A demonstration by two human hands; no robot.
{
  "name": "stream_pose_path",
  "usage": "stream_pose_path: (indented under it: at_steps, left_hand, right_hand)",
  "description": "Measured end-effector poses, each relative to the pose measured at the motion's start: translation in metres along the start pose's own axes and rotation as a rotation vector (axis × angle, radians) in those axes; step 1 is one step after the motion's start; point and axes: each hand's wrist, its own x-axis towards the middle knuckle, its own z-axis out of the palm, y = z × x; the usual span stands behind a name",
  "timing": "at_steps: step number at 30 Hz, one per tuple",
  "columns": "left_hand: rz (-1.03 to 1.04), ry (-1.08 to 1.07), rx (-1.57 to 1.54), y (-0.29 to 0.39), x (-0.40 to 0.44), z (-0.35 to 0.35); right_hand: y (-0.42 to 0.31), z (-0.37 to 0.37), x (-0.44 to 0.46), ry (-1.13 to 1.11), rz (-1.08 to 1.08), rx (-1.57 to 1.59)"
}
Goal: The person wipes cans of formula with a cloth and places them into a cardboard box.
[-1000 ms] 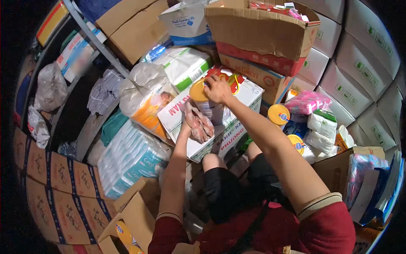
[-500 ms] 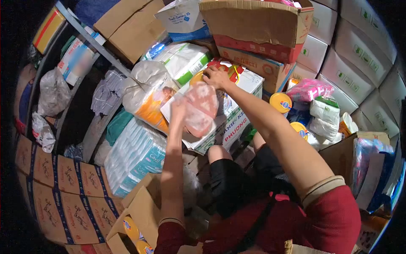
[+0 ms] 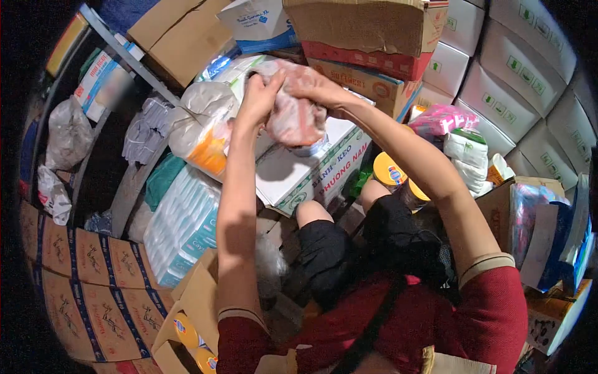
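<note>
A pink-and-white patterned cloth (image 3: 293, 128) is bunched between my two hands over a white carton (image 3: 280, 177) with printed sides. My left hand (image 3: 260, 96) grips the cloth's left side, thumb up. My right hand (image 3: 314, 88) is closed on its upper right part, the fingers partly hidden in the folds. Below the cloth a bit of a blue-and-white thing (image 3: 314, 148) shows; the cloth covers the rest, so I cannot tell what it is.
Yellow-lidded cans (image 3: 389, 168) stand right of the carton, and others sit in an open cardboard box (image 3: 193, 283) at lower left. Tissue packs (image 3: 184, 218) lie at left. White boxes (image 3: 498, 100) are stacked at right; brown cartons (image 3: 361, 37) stand behind.
My right hand has left a yellow-lidded can and now holds the cloth with my left. The cloth has moved up and is bunched. The cans beside the carton appear lower in view.
</note>
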Motion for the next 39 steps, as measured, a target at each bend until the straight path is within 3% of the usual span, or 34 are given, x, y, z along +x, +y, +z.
stream_pose_path:
  at_steps: [2, 4, 6, 8, 10, 12, 13, 14, 16, 18, 20, 23, 26, 27, 30, 31, 33, 34, 37, 38, 39]
  left_hand:
    - [-0.059, -0.250, -0.576, 0.011, 0.000, 0.007]
    - [-0.143, -0.282, -0.615, 0.035, -0.016, 0.006]
    - [-0.117, -0.142, -0.362, 0.014, -0.002, -0.005]
    - [-0.024, -0.003, -0.057, -0.028, 0.021, -0.010]
    - [0.144, 0.137, 0.289, -0.080, 0.048, -0.005]
    - [0.152, 0.212, 0.512, -0.103, 0.056, 0.012]
    - [0.158, 0.248, 0.621, -0.106, 0.060, 0.024]
    - [0.017, 0.227, 0.684, -0.095, 0.052, 0.035]
    - [-0.010, 0.107, 0.787, -0.161, 0.088, 0.041]
    - [-0.208, -0.069, 0.870, -0.148, 0.073, 0.043]
    - [-0.225, -0.102, 0.808, -0.152, 0.078, 0.039]
    - [-0.312, -0.129, 0.831, -0.140, 0.077, 0.035]
    - [-0.233, -0.148, 0.737, -0.170, 0.090, 0.013]
    - [-0.237, -0.143, 0.653, -0.171, 0.086, 0.006]
    - [-0.166, -0.092, 0.600, -0.167, 0.059, -0.013]
    - [-0.258, -0.010, 0.523, -0.162, 0.051, -0.013]
    - [-0.191, 0.016, 0.511, -0.176, 0.046, -0.020]
    - [-0.156, 0.029, 0.502, -0.180, 0.043, -0.022]
    - [-0.064, 0.046, 0.498, -0.161, 0.024, -0.016]
    - [-0.023, 0.052, 0.509, -0.154, 0.016, -0.013]
    - [0.017, 0.077, 0.528, -0.146, 0.009, -0.010]
  right_hand:
    - [0.002, -0.033, -0.013, 0.133, 0.065, 0.051]
    - [0.007, -0.056, -0.014, 0.346, -0.123, -0.093]
    - [-0.023, -0.055, -0.026, 0.578, -0.073, -0.222]
    - [-0.007, -0.068, -0.022, 0.830, -0.276, -0.413]
    - [-0.006, -0.053, -0.028, 0.897, -0.299, -0.537]
    - [0.028, -0.045, -0.028, 0.959, -0.418, -0.678]
    - [0.037, -0.032, -0.035, 0.913, -0.377, -0.628]
    - [0.054, -0.025, -0.040, 0.908, -0.414, -0.715]
    - [0.076, -0.002, -0.057, 0.833, -0.306, -0.711]
    - [0.101, 0.014, -0.068, 0.790, -0.226, -0.668]
    - [0.125, 0.029, -0.073, 0.735, -0.071, -0.588]
    - [0.143, 0.044, -0.068, 0.651, -0.126, -0.751]
    - [0.161, 0.046, -0.058, 0.638, -0.057, -0.767]
    - [0.168, 0.045, -0.050, 0.728, -0.041, -0.781]
    - [0.170, 0.021, -0.023, 0.835, -0.165, -0.673]
    - [0.168, 0.012, -0.015, 0.803, 0.034, -0.597]
    - [0.162, -0.002, 0.002, 0.769, 0.310, -0.541]
    - [0.213, -0.026, 0.018, 0.739, 0.067, -0.436]
    - [0.207, -0.049, 0.034, 0.437, 0.129, -0.063]
    - [0.199, -0.054, 0.037, 0.327, 0.328, 0.049]
    - [0.184, -0.054, 0.043, 0.277, 0.373, -0.088]
